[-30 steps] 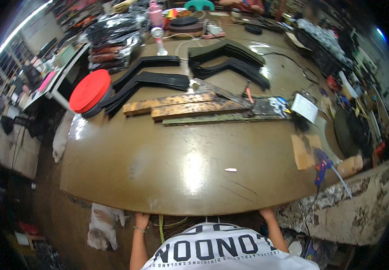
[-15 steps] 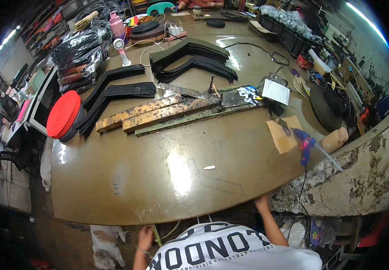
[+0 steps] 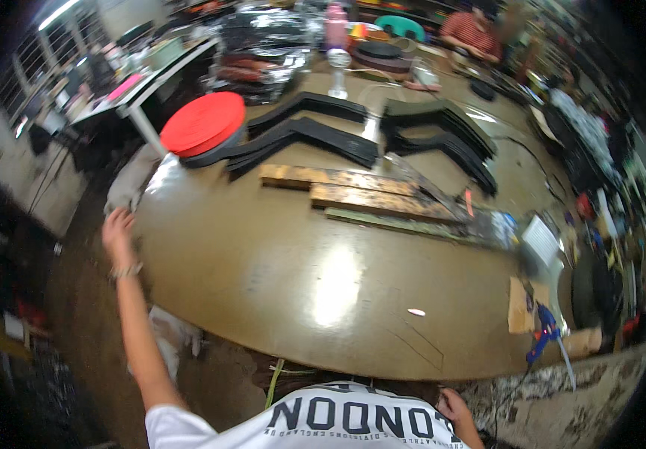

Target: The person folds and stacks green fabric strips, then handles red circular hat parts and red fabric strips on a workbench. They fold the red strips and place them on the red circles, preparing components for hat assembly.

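My left hand [image 3: 118, 228] is stretched out past the table's left edge, its fingers curled in and slightly blurred. It is at the lower end of a pale hanging cloth or bag [image 3: 134, 179]; whether it holds that I cannot tell. My right hand [image 3: 454, 405] is low at the table's near edge, beside my shirt, its fingers mostly hidden. On the brown table [image 3: 263, 254] lie stacks of bent black strips [image 3: 315, 140] and olive-dark strips [image 3: 442, 120], a red roll of webbing [image 3: 203, 123], and wooden bars [image 3: 383, 200]. A small white piece [image 3: 415, 312] lies nearer me.
A blue glue gun [image 3: 543, 333] rests at the right edge by a brown card [image 3: 519, 307], its cord hanging down. A handheld fan [image 3: 338, 71] and wrapped bundles [image 3: 259, 56] stand farther back. Another person [image 3: 471, 34] is at the far side. A pale animal [image 3: 173, 333] is on the floor below.
My left hand has swung out from the near edge to the table's left side. My right hand has drawn back lower. The view has turned left, shifting the table's contents rightward.
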`<state>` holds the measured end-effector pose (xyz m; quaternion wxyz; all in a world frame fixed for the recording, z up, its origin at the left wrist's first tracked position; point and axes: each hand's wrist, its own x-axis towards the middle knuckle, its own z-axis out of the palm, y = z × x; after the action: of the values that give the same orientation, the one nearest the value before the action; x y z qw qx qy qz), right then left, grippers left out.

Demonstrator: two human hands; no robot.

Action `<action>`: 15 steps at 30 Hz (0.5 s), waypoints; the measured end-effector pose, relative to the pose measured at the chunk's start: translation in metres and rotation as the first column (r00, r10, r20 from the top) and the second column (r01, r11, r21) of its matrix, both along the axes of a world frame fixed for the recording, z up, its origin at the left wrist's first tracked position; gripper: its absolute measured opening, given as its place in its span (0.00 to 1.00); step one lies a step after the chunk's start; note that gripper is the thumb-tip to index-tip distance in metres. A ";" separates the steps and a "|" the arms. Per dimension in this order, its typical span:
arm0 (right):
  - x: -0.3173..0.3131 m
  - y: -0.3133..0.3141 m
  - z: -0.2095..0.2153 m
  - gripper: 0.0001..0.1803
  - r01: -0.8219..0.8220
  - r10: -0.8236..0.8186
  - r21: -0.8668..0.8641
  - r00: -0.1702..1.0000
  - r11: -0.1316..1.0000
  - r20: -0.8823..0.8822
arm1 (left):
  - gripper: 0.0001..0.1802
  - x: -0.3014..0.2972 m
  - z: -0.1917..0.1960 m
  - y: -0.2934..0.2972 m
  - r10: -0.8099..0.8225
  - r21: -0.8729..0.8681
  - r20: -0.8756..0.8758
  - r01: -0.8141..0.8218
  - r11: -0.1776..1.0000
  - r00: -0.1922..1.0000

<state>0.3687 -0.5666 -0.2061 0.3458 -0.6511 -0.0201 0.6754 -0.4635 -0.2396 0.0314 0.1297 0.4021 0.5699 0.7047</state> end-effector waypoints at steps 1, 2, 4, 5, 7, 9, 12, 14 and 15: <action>0.017 0.001 -0.034 0.14 0.207 -0.208 0.034 0.978 0.978 0.014 | 0.19 0.013 -0.003 0.031 -0.160 -0.009 0.156 0.164 0.986 0.975; 0.034 0.000 -0.064 0.17 0.145 -0.135 -0.023 0.960 0.989 0.243 | 0.22 0.023 -0.005 0.064 -0.256 -0.039 0.387 0.293 0.955 0.886; 0.057 0.002 -0.108 0.26 0.099 -0.006 -0.154 0.857 0.983 0.515 | 0.33 0.050 -0.016 0.120 -0.187 -0.116 0.679 0.355 0.928 0.710; 0.059 0.000 -0.118 0.26 -0.024 0.120 -0.168 0.799 0.985 0.590 | 0.40 0.063 -0.020 0.146 -0.144 -0.130 0.739 0.348 0.928 0.658; 0.053 0.008 -0.111 0.25 -0.175 0.262 -0.195 0.628 0.965 0.733 | 0.44 0.084 -0.025 0.190 -0.066 -0.133 0.794 0.278 0.951 0.604; 0.033 0.027 -0.077 0.25 -0.279 0.287 -0.163 0.494 0.946 0.821 | 0.51 0.080 -0.024 0.226 0.129 -0.288 0.676 0.099 0.952 0.725; 0.003 0.069 -0.011 0.24 -0.366 0.235 -0.097 0.353 0.926 0.906 | 0.56 0.051 -0.043 0.271 0.240 -0.413 0.537 0.004 0.911 0.809; -0.009 0.089 0.020 0.24 -0.389 0.185 -0.065 0.280 0.919 0.942 | 0.48 0.029 -0.061 0.307 -0.074 -0.061 0.605 0.139 0.988 0.793; -0.011 0.095 0.029 0.24 -0.394 0.166 -0.057 0.249 0.918 0.954 | 0.51 0.017 -0.071 0.317 0.051 -0.174 0.582 0.063 0.983 0.811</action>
<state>0.3578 -0.4716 -0.1772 0.2019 -0.8695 -0.4001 0.2077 -0.4463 0.0770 -0.0401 0.3375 0.1541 0.5643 0.7375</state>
